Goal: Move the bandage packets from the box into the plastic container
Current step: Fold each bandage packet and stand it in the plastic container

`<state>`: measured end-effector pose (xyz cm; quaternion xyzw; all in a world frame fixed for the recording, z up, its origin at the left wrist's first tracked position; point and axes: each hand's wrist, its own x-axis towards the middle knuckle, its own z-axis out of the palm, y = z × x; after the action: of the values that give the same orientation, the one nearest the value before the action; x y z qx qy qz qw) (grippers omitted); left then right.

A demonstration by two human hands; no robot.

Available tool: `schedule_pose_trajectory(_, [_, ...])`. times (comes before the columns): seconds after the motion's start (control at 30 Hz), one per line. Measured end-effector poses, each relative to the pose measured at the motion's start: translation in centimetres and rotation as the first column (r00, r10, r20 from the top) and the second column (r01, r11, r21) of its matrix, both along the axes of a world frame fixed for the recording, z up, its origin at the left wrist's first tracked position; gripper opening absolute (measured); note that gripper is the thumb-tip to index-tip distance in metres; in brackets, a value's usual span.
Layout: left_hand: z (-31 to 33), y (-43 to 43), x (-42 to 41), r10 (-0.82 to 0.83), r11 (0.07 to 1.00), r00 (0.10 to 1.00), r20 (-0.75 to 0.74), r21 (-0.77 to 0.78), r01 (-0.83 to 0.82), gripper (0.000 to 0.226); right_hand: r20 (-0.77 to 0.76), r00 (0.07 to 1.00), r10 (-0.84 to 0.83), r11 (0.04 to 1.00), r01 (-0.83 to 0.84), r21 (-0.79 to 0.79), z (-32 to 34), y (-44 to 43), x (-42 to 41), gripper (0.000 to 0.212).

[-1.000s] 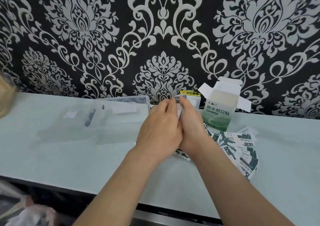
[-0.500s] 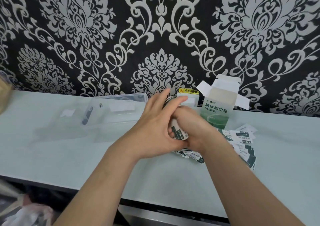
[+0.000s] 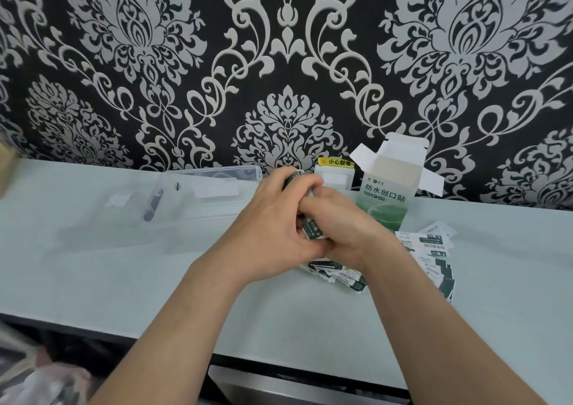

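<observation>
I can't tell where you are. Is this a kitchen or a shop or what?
Probably a room in a home, though I can't be sure. There's fancy black and silver wallpaper, a pale countertop against it, and a wall socket with a yellow warning sticker. Nothing shows which room.

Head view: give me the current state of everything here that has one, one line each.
Box: upright, top flaps open.
Plastic container: open, no packets visible inside.
Container lid: off, flat on the table.
Held bandage packets: stacked, clasped between both hands.
Loose bandage packets: scattered on the table beside the box.
Left hand: closed on the stack.
Right hand: closed on the stack.
</observation>
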<state>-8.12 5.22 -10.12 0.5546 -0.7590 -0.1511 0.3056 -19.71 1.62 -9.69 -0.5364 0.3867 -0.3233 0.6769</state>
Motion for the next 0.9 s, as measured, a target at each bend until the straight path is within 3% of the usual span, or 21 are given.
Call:
schedule_pose_trajectory(0.17, [-0.1,-0.2,0.6,0.119,0.988,0.991,0.057,-0.105,-0.113,0.076,0.034,0.999,0.012,1.000,-0.012,-0.001,0.1,0.0,0.5,0.020])
schedule_pose_trajectory(0.23, [0.1,-0.1,0.4,0.117,0.991,0.992,0.045,-0.063,-0.114,0.075,-0.019,1.000,-0.024,0.999,0.023,-0.028,0.2,0.0,0.6,0.022])
schedule_pose_trajectory(0.37, [1.8,0.3,1.6,-0.003,0.971,0.962,-0.272,0.231,0.068,0.054,-0.041,0.996,0.082,0.996,-0.083,-0.014,0.4,-0.1,-0.2,0.018])
schedule_pose_trajectory(0.43, [2.4,0.4,3.2,-0.052,0.946,0.891,-0.451,0.264,0.189,0.032,0.012,0.972,0.236,0.971,-0.236,0.048,0.6,-0.1,-0.9,0.034])
schedule_pose_trajectory(0.53, [2.1,0.3,4.3,0.008,0.961,0.846,-0.533,0.239,0.142,0.016,0.096,0.928,0.360,0.924,-0.369,0.102,0.7,-0.1,-1.0,0.053])
schedule_pose_trajectory(0.63, [1.9,0.2,4.2,0.093,0.964,0.824,-0.558,0.256,0.065,0.015,0.106,0.943,0.317,0.938,-0.328,0.110,1.1,0.5,-0.7,0.045])
schedule_pose_trajectory(0.7, [2.1,0.1,4.6,0.149,0.967,0.816,-0.558,0.253,-0.004,0.015,-0.034,0.978,0.206,0.979,-0.206,0.000,1.3,0.9,-0.5,0.036])
schedule_pose_trajectory(0.77, [2.1,-0.2,5.2,0.205,0.964,0.810,-0.549,0.258,-0.069,0.013,-0.254,0.967,0.011,0.962,-0.079,-0.260,1.3,1.2,-0.1,0.032])
schedule_pose_trajectory(0.83, [2.0,-0.2,5.6,0.249,0.954,0.801,-0.544,0.281,-0.106,0.011,-0.473,0.855,-0.214,0.788,-0.135,-0.601,1.2,1.3,0.3,0.035])
schedule_pose_trajectory(0.9, [2.1,-0.2,5.6,0.274,0.943,0.802,-0.531,0.313,-0.115,0.009,-0.592,0.723,-0.355,0.623,-0.290,-0.727,1.4,1.7,0.8,0.036])
